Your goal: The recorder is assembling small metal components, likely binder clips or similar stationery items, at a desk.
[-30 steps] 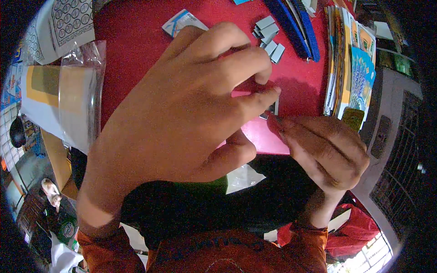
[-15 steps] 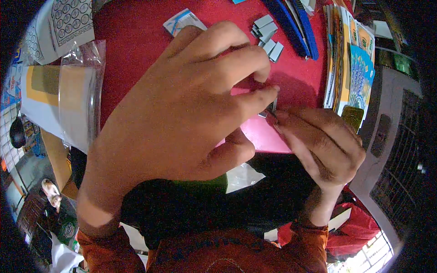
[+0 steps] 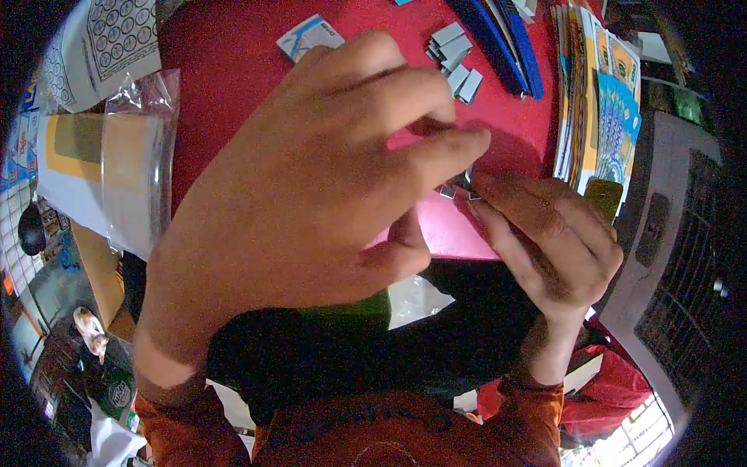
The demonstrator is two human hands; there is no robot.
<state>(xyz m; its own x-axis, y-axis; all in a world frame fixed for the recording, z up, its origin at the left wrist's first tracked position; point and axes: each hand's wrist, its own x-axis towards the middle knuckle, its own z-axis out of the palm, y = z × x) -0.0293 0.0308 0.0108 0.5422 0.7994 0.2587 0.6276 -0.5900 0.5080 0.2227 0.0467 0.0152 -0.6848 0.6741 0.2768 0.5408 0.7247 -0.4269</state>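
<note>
My right hand (image 3: 552, 241) is closed in a pinch near the front edge of the red tabletop, with small silver staple strips (image 3: 449, 191) at its thumb and fingertips. My left hand (image 3: 342, 171) spreads over the middle of the table, its index finger stretched towards the staple strips and its thumb apart; no held thing shows in it. Beyond the hands lie several more grey staple strips (image 3: 451, 48) in a loose pile. A blue stapler (image 3: 502, 47) lies to their right. Partly behind my left hand sits a small white and blue box (image 3: 309, 36).
A stack of papers and booklets (image 3: 595, 101) lines the table's right side. Clear plastic sleeves with paper (image 3: 132, 163) and a printed sheet with circles (image 3: 120, 39) lie at the left. A cat (image 3: 91, 333) is on the floor at lower left.
My left index finger has straightened and lifted away from the staple strips at my right fingertips. The right hand has shifted only slightly.
</note>
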